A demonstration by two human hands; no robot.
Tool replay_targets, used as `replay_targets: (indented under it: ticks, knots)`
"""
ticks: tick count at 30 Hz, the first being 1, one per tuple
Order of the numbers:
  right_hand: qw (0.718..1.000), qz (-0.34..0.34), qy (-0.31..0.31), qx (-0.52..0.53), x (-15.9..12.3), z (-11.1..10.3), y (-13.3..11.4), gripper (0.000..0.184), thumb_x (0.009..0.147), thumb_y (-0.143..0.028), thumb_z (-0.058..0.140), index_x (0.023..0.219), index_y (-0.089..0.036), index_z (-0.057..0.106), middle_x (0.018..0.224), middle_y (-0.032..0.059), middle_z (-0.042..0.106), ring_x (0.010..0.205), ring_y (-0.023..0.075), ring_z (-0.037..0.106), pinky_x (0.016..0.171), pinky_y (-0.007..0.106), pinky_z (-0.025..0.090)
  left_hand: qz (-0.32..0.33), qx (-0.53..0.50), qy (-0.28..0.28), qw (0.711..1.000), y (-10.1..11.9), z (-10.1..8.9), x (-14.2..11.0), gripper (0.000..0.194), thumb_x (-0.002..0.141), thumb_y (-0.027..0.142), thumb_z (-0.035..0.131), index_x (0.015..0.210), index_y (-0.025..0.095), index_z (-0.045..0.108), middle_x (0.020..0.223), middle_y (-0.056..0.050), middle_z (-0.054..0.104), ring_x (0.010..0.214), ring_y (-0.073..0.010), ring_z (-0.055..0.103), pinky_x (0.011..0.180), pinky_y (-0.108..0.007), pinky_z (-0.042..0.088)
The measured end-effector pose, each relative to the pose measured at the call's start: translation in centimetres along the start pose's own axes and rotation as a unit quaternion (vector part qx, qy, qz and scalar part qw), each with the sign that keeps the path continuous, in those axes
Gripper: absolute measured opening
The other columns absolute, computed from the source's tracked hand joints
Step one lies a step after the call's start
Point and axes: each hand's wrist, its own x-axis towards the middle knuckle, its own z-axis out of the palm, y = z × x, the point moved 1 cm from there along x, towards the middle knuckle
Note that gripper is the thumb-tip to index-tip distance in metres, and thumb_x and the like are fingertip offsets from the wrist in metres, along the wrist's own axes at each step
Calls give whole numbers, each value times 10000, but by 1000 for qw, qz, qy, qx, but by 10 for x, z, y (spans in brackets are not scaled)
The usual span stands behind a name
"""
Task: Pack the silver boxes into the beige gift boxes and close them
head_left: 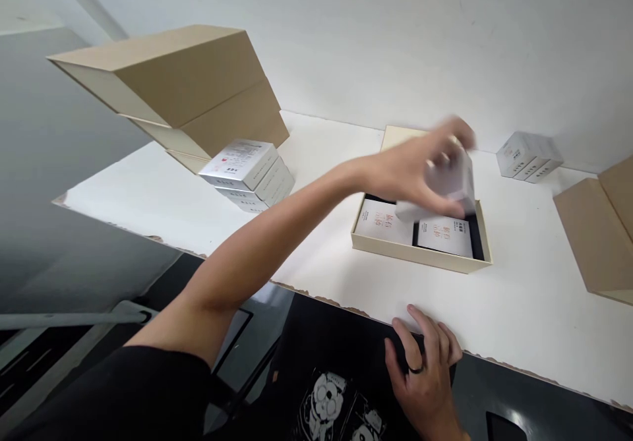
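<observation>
**Left hand (408, 164) clamped on small box (455, 187)**

Head view: at three o'clock, thumb and fingers grip it above the open case (415, 254). Probably light, stiff, slightly slippery, dentable; best held by opposite sides. Right hand (429, 375), fingers apart, rests near five on the desk (321, 256) edge.

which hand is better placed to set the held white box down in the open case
Left, most likely: the left hand grips the small white box above the open case, while the right hand rests at the near edge of the table, holding nothing visible.
</observation>
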Motion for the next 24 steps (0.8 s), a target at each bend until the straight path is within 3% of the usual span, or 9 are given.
replay_targets:
  ticks: [2,3,5,9,15,18,20,22,24]
  knots:
    - [1000,3,-5,-2,-1,-1,-1,177,1084,-163,577,1239,-173,661,1308,162,653,1169,292,624,1037,492,401,-5,81,-202,976,22,29,20,518,800,400,853,1234,258,609,1225,-81,700,1088,-288,666,886,-420,545]
    - [1000,7,-7,-2,-1,-1,-2,182,1087,-166,571,1246,-174,659,1310,161,655,1179,289,622,1040,490,403,-24,120,-261,958,28,42,28,504,832,434,830,1250,245,621,1274,-100,692,1088,-301,666,870,-436,544]
    - [1000,23,-3,3,-3,-2,-4,185,1094,-177,561,1253,-187,656,1303,146,668,1190,280,624,1046,485,406,-73,168,-315,931,30,61,41,566,915,547,744,1353,222,592,1394,-146,650,1127,-339,661,866,-479,541]
    - [999,39,3,13,-2,-1,-5,183,1106,-196,548,1256,-204,654,1292,124,691,1192,268,634,1049,481,414,-91,158,-317,931,21,71,43,724,964,620,657,1484,153,468,1426,-192,634,1178,-360,647,934,-502,529]
    - [999,37,-5,26,-3,-4,-7,210,1096,-169,534,1264,-198,655,1295,123,691,1211,268,637,1033,477,429,-86,148,-194,966,11,39,-4,823,916,621,698,1538,162,418,1564,-170,564,1357,-328,572,1105,-415,462]
    - [996,35,-10,80,-2,-23,-6,207,1055,-127,576,1232,-196,659,1326,130,654,1217,265,642,1041,475,444,-147,223,-246,932,3,24,-34,999,793,676,797,1580,193,414,1580,-174,565,1391,-387,548,1131,-460,444]
    - [993,26,-6,112,10,-45,4,213,1008,-94,625,1190,-202,650,1337,126,633,1179,254,649,1055,478,448,-165,265,-285,906,-3,20,-46,1001,809,631,788,1625,216,384,1561,-177,577,1352,-398,576,1112,-484,458]
    - [993,7,-19,114,39,-67,23,240,984,-94,651,1188,-221,632,1353,111,625,1171,251,646,1098,498,434,-156,290,-297,896,-6,20,-48,939,861,572,731,1655,227,367,1521,-188,586,1272,-397,621,1058,-499,491]
    - [994,-39,-48,93,82,-82,52,247,1021,-215,657,1261,-257,618,1384,94,629,1235,277,627,1110,512,424,-152,298,-311,890,-7,21,-43,889,873,556,688,1653,243,398,1459,-192,608,1185,-396,652,975,-500,528]
